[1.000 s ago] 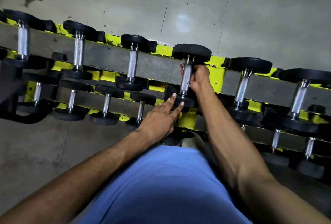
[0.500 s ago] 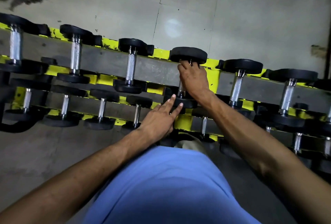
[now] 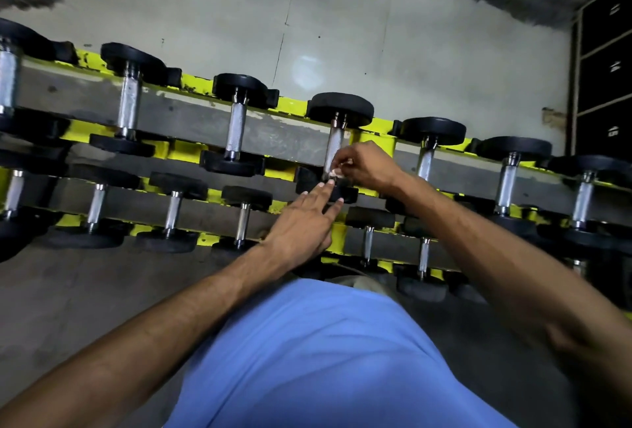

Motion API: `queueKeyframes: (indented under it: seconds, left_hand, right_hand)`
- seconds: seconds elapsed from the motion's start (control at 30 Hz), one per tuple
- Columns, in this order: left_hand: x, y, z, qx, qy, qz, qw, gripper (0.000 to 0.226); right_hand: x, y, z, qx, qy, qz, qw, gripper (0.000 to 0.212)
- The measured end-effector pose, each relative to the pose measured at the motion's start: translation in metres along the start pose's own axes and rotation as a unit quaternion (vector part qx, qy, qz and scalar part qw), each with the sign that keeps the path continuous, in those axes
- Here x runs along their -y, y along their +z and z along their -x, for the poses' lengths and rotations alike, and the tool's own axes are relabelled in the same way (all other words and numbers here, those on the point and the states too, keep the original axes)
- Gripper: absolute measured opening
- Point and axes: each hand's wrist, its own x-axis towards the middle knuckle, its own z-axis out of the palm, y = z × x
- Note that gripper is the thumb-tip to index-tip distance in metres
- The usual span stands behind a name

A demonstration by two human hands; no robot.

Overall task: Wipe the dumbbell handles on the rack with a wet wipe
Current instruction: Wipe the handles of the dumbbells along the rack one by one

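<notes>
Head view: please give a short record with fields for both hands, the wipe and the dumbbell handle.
handle: top row of the rack, fourth visible from the left
right hand: pinches the wipe at the handle's near end
left hand: fingers straight, tips on that dumbbell's near black end

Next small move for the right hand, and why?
Probably slide the right hand, pinching the white wet wipe, up the knurled chrome dumbbell handle toward the far black plate: the wipe sits at the handle's near end, bare metal shows above, and the left hand rests on the near plate.
</notes>
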Motion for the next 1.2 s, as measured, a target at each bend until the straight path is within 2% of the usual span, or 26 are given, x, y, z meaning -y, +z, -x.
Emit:
queueKeyframes:
  seconds: [0.1,0.17,0.3,0.37,0.47,0.53,0.6,0.7,0.8,0.87,0.97,1.03,1.13,1.2]
  left_hand:
    - [-0.013,-0.006,-0.009,-0.010,0.023,0.002,1.000,0.069]
    - [-0.025,-0.008,-0.016,-0.013,0.041,-0.002,0.999,0.069]
    - [-0.046,-0.004,-0.036,-0.013,0.063,-0.011,0.998,0.070]
    - [-0.062,0.001,-0.049,-0.013,0.065,-0.009,0.998,0.071]
    - [-0.089,0.009,-0.070,-0.006,0.060,-0.010,0.998,0.075]
    - [-0.109,0.014,-0.083,-0.010,0.051,-0.017,0.999,0.079]
    - [-0.131,0.023,-0.094,-0.003,0.034,-0.006,0.999,0.082]
    - [-0.157,0.038,-0.106,0.013,0.011,-0.014,1.000,0.084]
    - [-0.174,0.051,-0.110,0.023,-0.035,-0.023,0.999,0.086]
    - [-0.185,0.056,-0.107,0.023,-0.060,-0.020,0.998,0.084]
    - [-0.198,0.055,-0.105,0.021,-0.085,-0.021,0.996,0.082]
    - [-0.205,0.050,-0.107,0.014,-0.099,-0.023,0.995,0.083]
    - [-0.212,0.048,-0.106,0.012,-0.112,-0.028,0.993,0.085]
    - [-0.216,0.050,-0.106,0.015,-0.119,-0.030,0.992,0.087]
  right_hand:
    - [-0.019,-0.015,0.024,-0.029,0.058,-0.082,0.995,0.003]
    - [-0.035,-0.022,0.041,-0.058,0.070,-0.089,0.992,0.006]
    - [-0.067,-0.030,0.069,-0.115,0.087,-0.023,0.989,0.003]
    - [-0.083,-0.029,0.082,-0.125,0.093,0.031,0.987,0.010]
    - [-0.111,-0.018,0.097,-0.054,0.097,0.107,0.988,0.010]
    - [-0.128,-0.013,0.105,0.020,0.080,0.140,0.987,0.006]
    - [-0.142,-0.017,0.110,0.045,0.035,0.164,0.985,0.006]
    - [-0.161,-0.033,0.102,-0.029,-0.016,0.214,0.976,0.016]
    - [-0.182,-0.039,0.097,-0.145,0.012,0.170,0.975,0.030]
    - [-0.186,-0.023,0.108,-0.102,-0.024,0.131,0.986,0.023]
    - [-0.182,-0.013,0.119,0.038,-0.119,0.142,0.982,0.017]
    - [-0.186,-0.030,0.104,0.011,-0.118,0.152,0.981,0.018]
    - [-0.195,-0.042,0.090,-0.092,-0.065,0.124,0.986,0.022]
    - [-0.190,-0.026,0.100,-0.075,-0.079,0.117,0.987,0.016]
